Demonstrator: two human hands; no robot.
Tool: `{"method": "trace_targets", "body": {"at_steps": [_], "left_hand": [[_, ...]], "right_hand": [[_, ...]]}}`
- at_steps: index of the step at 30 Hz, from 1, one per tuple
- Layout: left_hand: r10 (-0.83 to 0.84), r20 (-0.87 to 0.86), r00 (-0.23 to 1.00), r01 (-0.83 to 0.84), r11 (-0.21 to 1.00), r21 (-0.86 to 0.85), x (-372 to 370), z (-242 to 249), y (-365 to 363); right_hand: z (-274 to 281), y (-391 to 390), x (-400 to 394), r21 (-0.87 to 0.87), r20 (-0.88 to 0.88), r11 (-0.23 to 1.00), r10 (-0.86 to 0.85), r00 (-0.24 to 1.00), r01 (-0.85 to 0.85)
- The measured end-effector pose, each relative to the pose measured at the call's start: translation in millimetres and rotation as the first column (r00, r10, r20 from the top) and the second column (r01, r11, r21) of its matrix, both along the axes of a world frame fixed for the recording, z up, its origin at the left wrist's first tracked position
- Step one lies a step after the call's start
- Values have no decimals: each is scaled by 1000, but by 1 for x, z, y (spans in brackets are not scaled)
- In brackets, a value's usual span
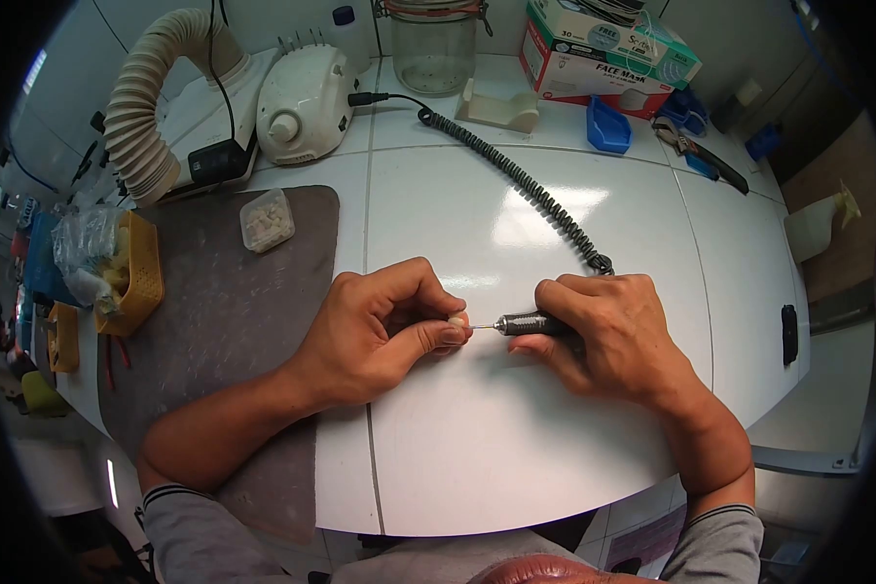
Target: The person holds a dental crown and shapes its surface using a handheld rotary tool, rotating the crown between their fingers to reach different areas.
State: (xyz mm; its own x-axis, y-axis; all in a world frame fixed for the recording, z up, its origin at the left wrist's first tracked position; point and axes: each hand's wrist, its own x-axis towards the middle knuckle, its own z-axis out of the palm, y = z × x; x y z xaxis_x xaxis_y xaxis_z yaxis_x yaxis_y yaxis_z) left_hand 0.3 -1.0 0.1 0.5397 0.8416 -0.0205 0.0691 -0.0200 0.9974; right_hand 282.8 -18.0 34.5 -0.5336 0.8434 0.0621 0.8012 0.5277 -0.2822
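Between the thumb and fingers of my left hand (389, 326) is a small cream, tooth-like piece (456, 321), mostly covered by the fingertips. My right hand (608, 336) is wrapped round a dark rotary handpiece (530, 324) with a silver nose. The handpiece points left, and its thin bur (482, 327) reaches the piece at my left fingertips; whether the tip touches it I cannot tell. A black coiled cord (526, 185) runs from behind my right hand to the white control unit (305, 102) at the back.
A clear box of small pale pieces (267, 221) stands on the brown mat (234, 331). Yellow baskets (136, 273) line the left side. Along the back are a ribbed hose (131, 107), a glass jar (434, 54) and a mask box (594, 73). An adjustable wrench (701, 154) lies back right.
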Motion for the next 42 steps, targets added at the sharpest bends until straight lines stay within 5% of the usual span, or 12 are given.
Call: {"method": "trace_targets", "body": {"at_steps": [42], "left_hand": [[-23,-61,998,27,997,66,-1,-1,1]], "right_hand": [[0,0,0,3,13,1000,-14,1000,14]]}}
